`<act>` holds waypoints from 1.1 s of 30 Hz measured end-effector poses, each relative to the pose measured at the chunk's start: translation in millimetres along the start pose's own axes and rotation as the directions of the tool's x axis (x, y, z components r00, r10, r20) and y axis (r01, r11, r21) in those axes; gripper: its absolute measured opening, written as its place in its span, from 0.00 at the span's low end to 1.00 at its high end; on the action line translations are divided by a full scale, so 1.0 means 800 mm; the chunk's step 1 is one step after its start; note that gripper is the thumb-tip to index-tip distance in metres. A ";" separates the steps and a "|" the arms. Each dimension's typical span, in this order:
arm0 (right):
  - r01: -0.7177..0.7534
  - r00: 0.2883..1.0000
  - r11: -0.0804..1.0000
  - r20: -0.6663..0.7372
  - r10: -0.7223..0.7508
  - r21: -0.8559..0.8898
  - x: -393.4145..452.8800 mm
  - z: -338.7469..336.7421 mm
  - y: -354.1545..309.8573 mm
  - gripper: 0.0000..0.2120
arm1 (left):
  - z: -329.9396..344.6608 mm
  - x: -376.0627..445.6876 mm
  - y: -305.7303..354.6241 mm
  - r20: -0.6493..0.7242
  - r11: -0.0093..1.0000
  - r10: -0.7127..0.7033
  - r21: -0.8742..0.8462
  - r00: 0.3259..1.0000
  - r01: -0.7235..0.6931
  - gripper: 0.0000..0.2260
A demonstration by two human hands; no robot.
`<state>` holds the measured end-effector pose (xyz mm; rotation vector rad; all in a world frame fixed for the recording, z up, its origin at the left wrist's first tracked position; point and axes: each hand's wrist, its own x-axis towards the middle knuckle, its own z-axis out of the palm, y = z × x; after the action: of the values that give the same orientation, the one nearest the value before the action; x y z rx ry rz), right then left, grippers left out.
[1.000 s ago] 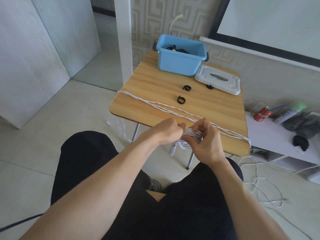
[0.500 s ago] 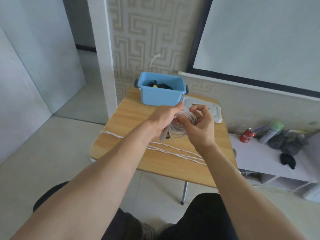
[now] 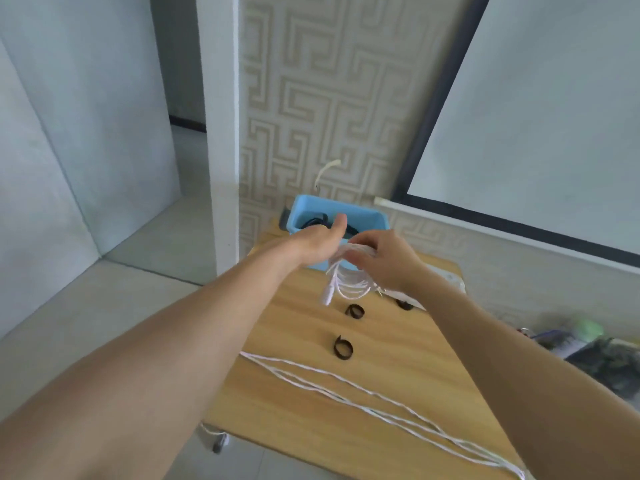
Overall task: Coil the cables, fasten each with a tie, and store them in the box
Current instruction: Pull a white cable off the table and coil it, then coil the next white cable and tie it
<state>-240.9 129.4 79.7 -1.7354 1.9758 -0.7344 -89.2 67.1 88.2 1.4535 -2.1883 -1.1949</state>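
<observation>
The left hand (image 3: 320,245) grips the coiled white cable (image 3: 348,271) just before the blue box (image 3: 372,220), above the table (image 3: 398,358). The right hand (image 3: 384,261) grips the coil's other side. Black ties (image 3: 343,347) lie below; loose white cables (image 3: 363,393) cross the near edge.
</observation>
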 end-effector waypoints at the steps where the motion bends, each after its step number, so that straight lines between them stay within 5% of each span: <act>1: -0.025 0.999 0.999 -0.026 0.024 -0.040 0.018 0.000 0.007 0.08 | -0.002 0.015 -0.006 -0.025 1.000 -0.011 -0.005 1.000 0.011 0.28; 7: -0.113 0.891 0.963 -0.405 0.207 0.246 0.123 -0.028 0.030 0.08 | -0.008 0.082 -0.063 -0.187 0.990 0.037 0.143 0.982 -0.010 0.15; 12: -0.151 0.876 0.974 -0.433 0.210 0.167 0.182 -0.009 0.049 0.12 | 0.001 0.103 -0.088 -0.070 0.949 0.057 0.313 0.996 -0.032 0.27; 17: -0.164 0.929 0.986 -0.334 0.158 0.009 0.196 0.037 0.086 0.07 | 0.012 0.117 -0.093 -0.019 0.944 0.045 0.327 0.999 -0.036 0.30; 23: -0.342 0.938 0.914 -0.019 0.346 -0.220 0.224 0.042 0.107 0.10 | 0.026 0.136 -0.107 -0.042 0.937 0.034 0.349 0.999 -0.017 0.31; 26: -0.306 0.936 0.882 0.053 0.347 -0.358 0.230 0.042 0.112 0.12 | 0.032 0.140 -0.105 -0.059 0.924 0.028 0.383 0.998 -0.003 0.31; 31: -0.217 0.939 0.962 -0.305 0.160 -0.163 0.189 0.042 0.102 0.13 | 0.026 0.131 -0.110 -0.172 0.912 0.160 0.403 0.972 -0.078 0.31; 33: -0.120 0.932 0.990 -0.351 0.088 -0.069 0.154 0.037 0.093 0.10 | 0.029 0.117 -0.116 -0.389 0.917 0.332 0.346 0.859 -0.198 0.24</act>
<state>-298.0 10.9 14.5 -1.6214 2.3473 -0.9845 -87.2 -16.3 -15.9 1.2984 -2.2000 -0.4009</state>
